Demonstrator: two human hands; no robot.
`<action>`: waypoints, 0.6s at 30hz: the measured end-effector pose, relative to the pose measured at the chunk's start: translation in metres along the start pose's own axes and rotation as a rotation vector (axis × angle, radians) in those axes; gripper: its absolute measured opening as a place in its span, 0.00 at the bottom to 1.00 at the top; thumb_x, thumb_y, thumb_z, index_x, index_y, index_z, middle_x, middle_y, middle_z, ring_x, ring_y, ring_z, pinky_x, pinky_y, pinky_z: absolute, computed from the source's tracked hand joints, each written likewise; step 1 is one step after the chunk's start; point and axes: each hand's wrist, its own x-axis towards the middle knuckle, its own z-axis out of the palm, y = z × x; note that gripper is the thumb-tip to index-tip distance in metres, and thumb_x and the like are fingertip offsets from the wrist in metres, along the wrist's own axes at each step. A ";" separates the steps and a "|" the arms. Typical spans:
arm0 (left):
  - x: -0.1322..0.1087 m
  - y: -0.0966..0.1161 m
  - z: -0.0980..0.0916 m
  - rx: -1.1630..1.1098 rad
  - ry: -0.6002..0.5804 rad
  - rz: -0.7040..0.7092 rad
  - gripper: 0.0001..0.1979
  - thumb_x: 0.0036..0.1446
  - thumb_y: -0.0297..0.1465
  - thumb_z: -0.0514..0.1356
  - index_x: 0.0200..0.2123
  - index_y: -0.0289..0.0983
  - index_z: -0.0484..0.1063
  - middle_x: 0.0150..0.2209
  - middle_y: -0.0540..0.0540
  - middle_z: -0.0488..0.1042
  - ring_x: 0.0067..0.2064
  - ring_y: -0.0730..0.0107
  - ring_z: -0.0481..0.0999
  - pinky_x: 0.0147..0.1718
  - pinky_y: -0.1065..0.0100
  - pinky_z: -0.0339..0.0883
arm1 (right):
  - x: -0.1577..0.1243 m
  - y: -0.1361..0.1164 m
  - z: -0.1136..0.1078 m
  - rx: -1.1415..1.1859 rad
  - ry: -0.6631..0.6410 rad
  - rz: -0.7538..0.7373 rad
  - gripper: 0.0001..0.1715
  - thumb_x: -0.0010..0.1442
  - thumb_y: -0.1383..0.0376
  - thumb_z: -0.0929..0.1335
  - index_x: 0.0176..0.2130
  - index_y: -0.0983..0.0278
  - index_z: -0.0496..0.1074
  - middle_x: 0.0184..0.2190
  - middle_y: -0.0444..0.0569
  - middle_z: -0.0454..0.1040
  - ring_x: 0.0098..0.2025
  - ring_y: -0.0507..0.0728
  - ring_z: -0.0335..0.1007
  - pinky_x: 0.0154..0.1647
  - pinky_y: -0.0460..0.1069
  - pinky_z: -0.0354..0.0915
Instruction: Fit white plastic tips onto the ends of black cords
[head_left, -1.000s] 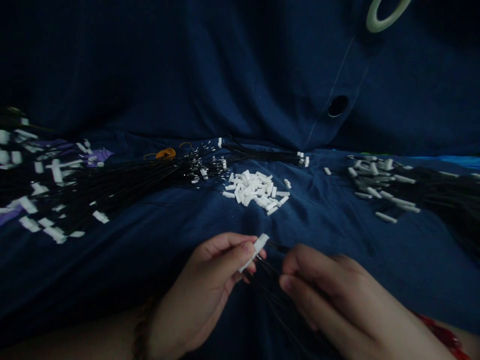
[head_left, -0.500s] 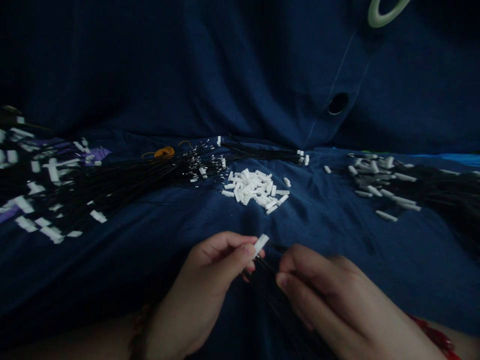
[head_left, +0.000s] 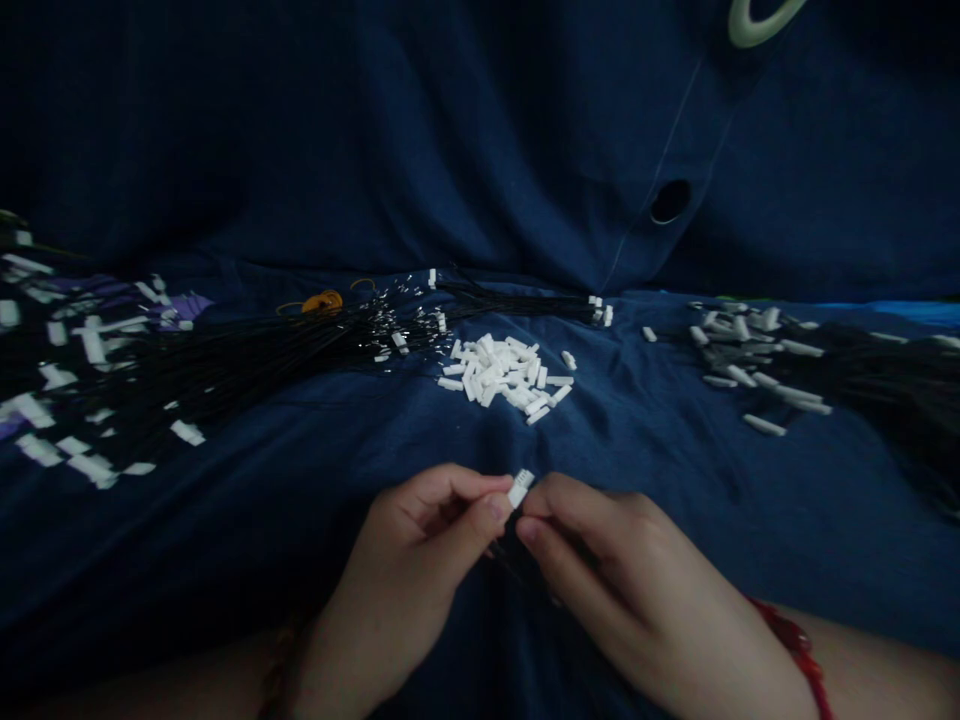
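My left hand [head_left: 420, 570] pinches a small white connector housing [head_left: 520, 488] between thumb and forefinger, its slotted end pointing up and right. Close beside it on the right, my right hand [head_left: 622, 570] has thumb and forefinger pressed together on a thin black wire, mostly hidden by the fingers. Dark wires [head_left: 510, 560] hang below the connector, between the two hands. Beyond my hands lies a pile of loose white connector housings [head_left: 502, 372] on dark blue cloth [head_left: 420, 430].
On the left lies a large bundle of black wires [head_left: 247, 365] with white connectors. Another wire bundle [head_left: 862, 375] with white connectors lies on the right. A short bundle [head_left: 525, 302] crosses behind the pile. An orange coil [head_left: 322, 302] sits at the back left; a pale ring [head_left: 761, 25] shows upper right.
My right hand has moved left, up against the connector. My left hand keeps its pinch in about the same place. The whole view has shifted slightly.
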 end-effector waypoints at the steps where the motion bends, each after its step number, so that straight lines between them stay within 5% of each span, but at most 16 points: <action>1: 0.002 0.001 0.000 -0.006 -0.002 -0.004 0.06 0.51 0.34 0.61 0.30 0.39 0.74 0.30 0.51 0.74 0.34 0.75 0.70 0.33 0.75 0.62 | 0.000 0.000 -0.002 -0.019 -0.011 0.001 0.09 0.62 0.69 0.57 0.33 0.64 0.63 0.26 0.42 0.67 0.26 0.48 0.62 0.26 0.43 0.56; 5: 0.012 0.008 -0.003 -0.085 0.020 -0.036 0.07 0.51 0.33 0.60 0.33 0.36 0.74 0.31 0.49 0.74 0.35 0.74 0.70 0.34 0.73 0.61 | -0.002 0.004 -0.016 -0.199 0.006 0.009 0.05 0.60 0.68 0.60 0.39 0.62 0.63 0.28 0.42 0.70 0.28 0.50 0.67 0.27 0.44 0.59; 10: 0.019 0.014 -0.007 -0.171 0.047 -0.065 0.08 0.50 0.33 0.60 0.33 0.34 0.72 0.31 0.47 0.73 0.34 0.72 0.69 0.36 0.70 0.61 | -0.008 0.010 -0.032 -0.369 0.090 -0.158 0.18 0.57 0.67 0.64 0.48 0.58 0.61 0.45 0.46 0.67 0.43 0.52 0.67 0.42 0.45 0.64; 13: 0.019 0.015 -0.008 -0.200 0.044 -0.080 0.08 0.49 0.33 0.61 0.33 0.34 0.72 0.32 0.48 0.72 0.34 0.73 0.68 0.37 0.70 0.60 | -0.016 0.012 -0.031 -0.420 0.119 -0.224 0.18 0.55 0.69 0.65 0.46 0.58 0.64 0.50 0.49 0.61 0.49 0.54 0.62 0.45 0.46 0.64; 15: 0.019 0.014 -0.008 -0.207 0.034 -0.075 0.08 0.49 0.33 0.61 0.33 0.34 0.72 0.32 0.48 0.72 0.33 0.74 0.67 0.36 0.71 0.60 | -0.027 0.016 -0.024 -0.437 0.201 -0.263 0.13 0.54 0.70 0.63 0.41 0.59 0.67 0.46 0.50 0.63 0.47 0.55 0.63 0.43 0.48 0.65; 18: 0.018 0.015 -0.007 -0.197 0.031 -0.065 0.08 0.49 0.32 0.61 0.32 0.34 0.73 0.32 0.48 0.72 0.33 0.76 0.66 0.35 0.73 0.60 | -0.048 0.028 -0.007 -0.412 0.188 -0.265 0.12 0.54 0.72 0.61 0.36 0.59 0.68 0.30 0.45 0.70 0.31 0.53 0.69 0.32 0.47 0.67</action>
